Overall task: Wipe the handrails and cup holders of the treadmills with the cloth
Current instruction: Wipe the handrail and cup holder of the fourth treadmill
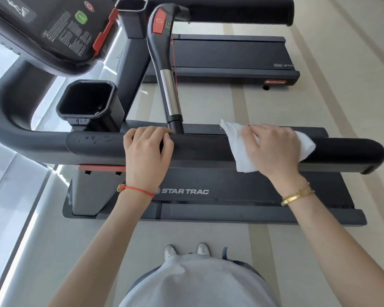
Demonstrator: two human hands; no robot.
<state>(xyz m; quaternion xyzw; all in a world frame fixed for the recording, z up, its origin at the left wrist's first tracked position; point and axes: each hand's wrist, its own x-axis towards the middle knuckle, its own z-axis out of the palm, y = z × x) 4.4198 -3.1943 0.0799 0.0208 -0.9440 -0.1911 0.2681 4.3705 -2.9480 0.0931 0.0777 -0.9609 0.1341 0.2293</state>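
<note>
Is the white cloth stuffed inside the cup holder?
No, the cloth lies on the handrail under the right hand; the cup holder looks empty.

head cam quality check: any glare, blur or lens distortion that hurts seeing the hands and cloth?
Head view: wide-angle bend curves the handrail and floor stripes; bright daylight washes out the left edge; glare streak on the chrome grip bar; console print slightly soft. Left hand, right hand and white cloth are sharp and evenly lit.
</note>
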